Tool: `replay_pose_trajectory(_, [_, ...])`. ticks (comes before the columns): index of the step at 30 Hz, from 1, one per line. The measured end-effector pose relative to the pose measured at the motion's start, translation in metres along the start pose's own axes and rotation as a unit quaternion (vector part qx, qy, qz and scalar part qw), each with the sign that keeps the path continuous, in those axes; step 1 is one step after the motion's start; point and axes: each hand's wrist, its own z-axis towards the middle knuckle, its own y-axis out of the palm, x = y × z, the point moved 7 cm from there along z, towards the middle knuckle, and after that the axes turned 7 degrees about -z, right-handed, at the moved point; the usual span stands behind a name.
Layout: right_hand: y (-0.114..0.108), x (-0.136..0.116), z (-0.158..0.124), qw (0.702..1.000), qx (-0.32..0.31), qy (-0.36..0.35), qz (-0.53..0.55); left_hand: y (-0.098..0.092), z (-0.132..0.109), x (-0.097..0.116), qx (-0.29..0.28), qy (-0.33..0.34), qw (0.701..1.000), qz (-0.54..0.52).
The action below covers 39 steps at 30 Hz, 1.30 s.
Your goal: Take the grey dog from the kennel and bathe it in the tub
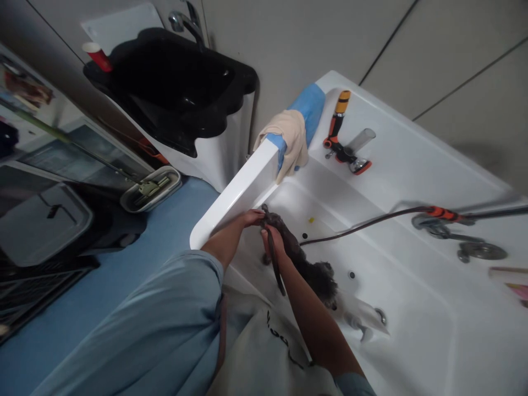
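Observation:
A small dark wet dog [309, 267] stands in a white bathtub [412, 330], its head toward me and its rear toward the tub's far end. My left hand [251, 218] is closed on the dog's rear near the tail base. My right hand [273, 242] wraps round the dog's hind part, with a thin dark wet strand, apparently the tail, hanging below it. A dark hose [363, 226] runs across the tub toward the dog.
On the tub's ledge lie an orange-and-black spray nozzle [342, 144], metal fittings [457, 236], and a beige cloth over a blue towel [295, 132]. A black sink [177, 88] with a red cup [98, 56] stands at the left. Trays [152, 190] sit on the blue floor.

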Motion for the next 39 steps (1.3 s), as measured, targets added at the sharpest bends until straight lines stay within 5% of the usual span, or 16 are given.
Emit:
replay_pose_trajectory(6, [0.004, -0.004, -0.002, 1.0, 0.001, -0.006, 0.005, -0.003, 0.0, -0.002, 0.057, 0.003, 0.997, 0.049])
replay_pose_trajectory(26, [0.011, -0.005, 0.0, 0.998, -0.014, -0.064, -0.008, -0.001, -0.009, 0.0, 0.084, 0.015, 0.996, 0.026])
replay_pose_trajectory(35, [0.007, -0.008, 0.0, 0.998, 0.001, -0.066, -0.003, 0.002, -0.019, 0.005, 0.078, 0.0, 0.996, 0.037])
replay_pose_trajectory(39, [0.008, -0.003, 0.001, 0.995, 0.011, -0.098, 0.014, 0.009, -0.019, 0.007, 0.028, 0.005, 0.999, 0.02])
